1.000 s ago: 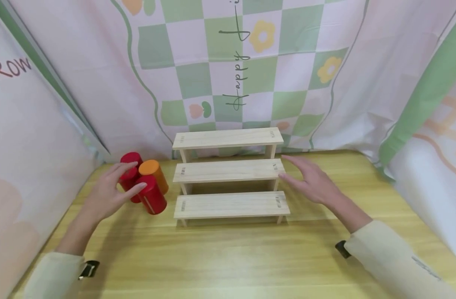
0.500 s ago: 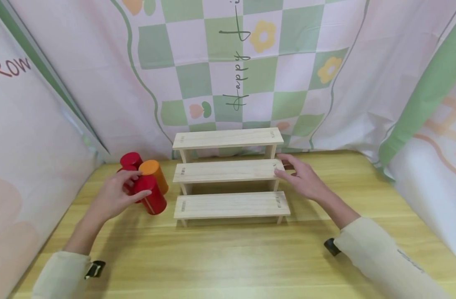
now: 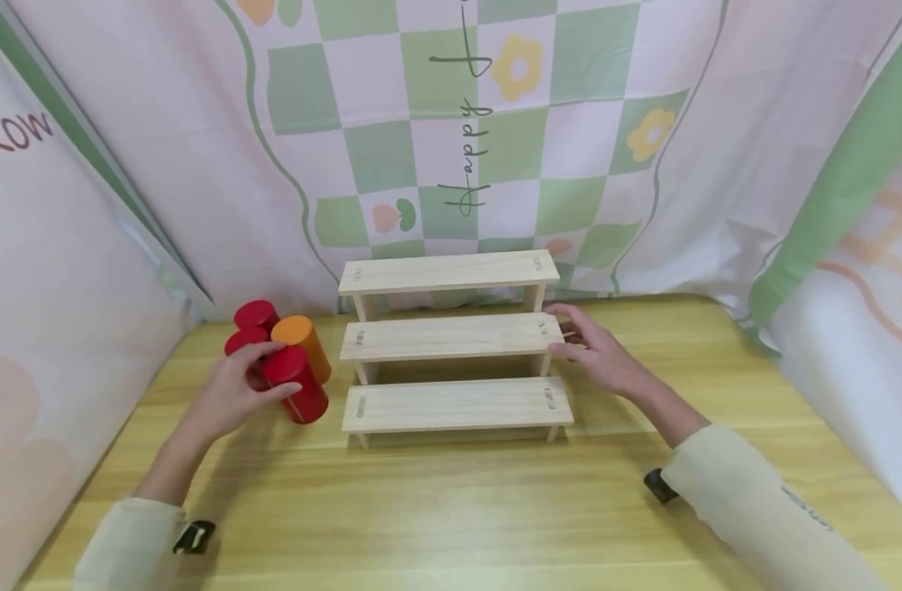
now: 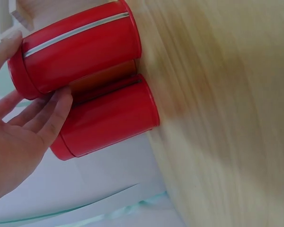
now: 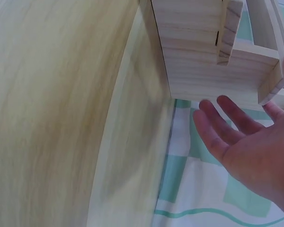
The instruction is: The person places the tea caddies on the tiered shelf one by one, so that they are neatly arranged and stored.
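Four-legged details aside, a three-tier wooden display riser (image 3: 451, 337) stands at the table's middle. To its left is a tight cluster of cylindrical canisters. My left hand (image 3: 229, 394) grips the upper part of the front red canister (image 3: 306, 398), thumb on the near side and fingers behind. In the left wrist view this red canister (image 4: 80, 45) stands on the table, its lid by my thumb. Behind it are an orange canister (image 3: 299, 335) and two more red canisters (image 3: 255, 313). My right hand (image 3: 602, 357) pinches the right end of the middle tier between thumb and index finger; its other fingers hang loose.
The wood-grain table (image 3: 451, 509) reaches forward to a printed curtain (image 3: 451, 148) close behind the riser. Another curtain (image 3: 66, 328) borders the left side, near the canisters. A black strap piece (image 3: 194, 538) hangs at the left cuff.
My left hand has come down and right, its fingers slipping behind the front red canister. My right hand has moved left onto the riser's middle tier.
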Action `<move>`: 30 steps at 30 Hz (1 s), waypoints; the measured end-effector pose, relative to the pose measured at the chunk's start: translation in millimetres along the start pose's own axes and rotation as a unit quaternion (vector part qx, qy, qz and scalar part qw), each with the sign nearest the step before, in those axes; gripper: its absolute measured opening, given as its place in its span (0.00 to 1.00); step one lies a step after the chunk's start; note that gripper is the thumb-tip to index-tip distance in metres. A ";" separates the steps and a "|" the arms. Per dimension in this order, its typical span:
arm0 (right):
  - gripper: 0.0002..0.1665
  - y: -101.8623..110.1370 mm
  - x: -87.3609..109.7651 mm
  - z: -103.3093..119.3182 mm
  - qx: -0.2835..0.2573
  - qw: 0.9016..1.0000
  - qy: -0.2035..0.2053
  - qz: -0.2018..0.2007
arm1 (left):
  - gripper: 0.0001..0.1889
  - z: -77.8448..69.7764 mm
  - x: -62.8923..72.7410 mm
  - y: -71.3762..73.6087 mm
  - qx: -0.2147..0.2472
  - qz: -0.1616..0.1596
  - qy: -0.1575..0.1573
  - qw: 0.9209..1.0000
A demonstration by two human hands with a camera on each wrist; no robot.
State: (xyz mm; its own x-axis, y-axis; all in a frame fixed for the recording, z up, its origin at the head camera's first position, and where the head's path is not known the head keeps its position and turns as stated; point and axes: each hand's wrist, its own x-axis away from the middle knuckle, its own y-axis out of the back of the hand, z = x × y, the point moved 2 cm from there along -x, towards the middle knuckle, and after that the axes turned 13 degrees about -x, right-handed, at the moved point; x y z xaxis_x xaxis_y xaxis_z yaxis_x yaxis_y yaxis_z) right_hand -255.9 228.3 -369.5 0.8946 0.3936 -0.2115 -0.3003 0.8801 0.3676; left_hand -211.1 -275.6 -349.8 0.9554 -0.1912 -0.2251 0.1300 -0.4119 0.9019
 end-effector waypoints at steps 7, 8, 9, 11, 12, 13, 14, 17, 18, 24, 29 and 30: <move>0.33 -2.3 0.6 -2.2 -0.071 0.997 -0.020 0.026 | 0.35 4.1 1.8 -3.4 0.034 -0.002 0.004 0.999; 0.33 -2.5 0.8 -3.0 -0.078 0.996 -0.025 0.027 | 0.35 4.2 1.8 -3.7 0.038 -0.002 0.004 0.999; 0.34 -2.9 0.9 -3.6 -0.086 0.996 -0.029 0.027 | 0.34 4.2 1.9 -3.8 0.042 -0.002 0.005 0.999; 0.34 -3.3 1.3 -5.1 -0.095 0.994 -0.035 0.026 | 0.34 3.8 1.9 -4.0 0.048 -0.002 0.005 0.999; 0.34 -3.6 1.3 -5.7 -0.098 0.994 -0.037 0.026 | 0.34 3.5 1.9 -4.0 0.049 -0.002 0.006 0.999; 0.34 -3.8 1.3 -6.2 -0.102 0.994 -0.039 0.026 | 0.34 3.0 1.9 -3.9 0.049 -0.002 0.007 0.999; 0.35 -4.0 1.3 -6.9 -0.105 0.993 -0.039 0.026 | 0.35 2.7 2.0 -4.0 0.048 -0.001 0.009 0.999; 0.35 -4.9 1.6 -7.9 -0.111 0.993 -0.041 0.027 | 0.35 2.2 2.3 -4.3 0.046 0.002 0.013 0.999; 0.35 -5.4 1.7 -8.0 -0.114 0.992 -0.041 0.028 | 0.35 1.8 2.6 -4.3 0.045 0.002 0.014 0.999; 0.35 -5.8 0.9 -10.0 -0.116 0.992 -0.046 0.033 | 0.33 -1.7 3.4 -2.0 0.049 -0.003 0.006 0.999; 0.34 -4.2 0.3 -9.2 -0.113 0.992 -0.047 0.036 | 0.32 -5.8 4.0 4.4 0.075 -0.009 0.008 0.997; 0.34 -3.9 0.4 -8.9 -0.114 0.992 -0.048 0.036 | 0.32 -6.8 4.5 6.3 0.081 -0.009 0.009 0.997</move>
State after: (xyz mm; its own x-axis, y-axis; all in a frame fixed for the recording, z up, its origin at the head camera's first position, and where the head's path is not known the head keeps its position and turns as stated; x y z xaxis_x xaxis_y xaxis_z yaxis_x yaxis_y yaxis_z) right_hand -257.2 227.4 -379.1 0.8922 0.4401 -0.1017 -0.4215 0.8921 0.1628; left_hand -204.2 -272.9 -342.6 0.9583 -0.1663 -0.2323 0.1040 -0.5543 0.8258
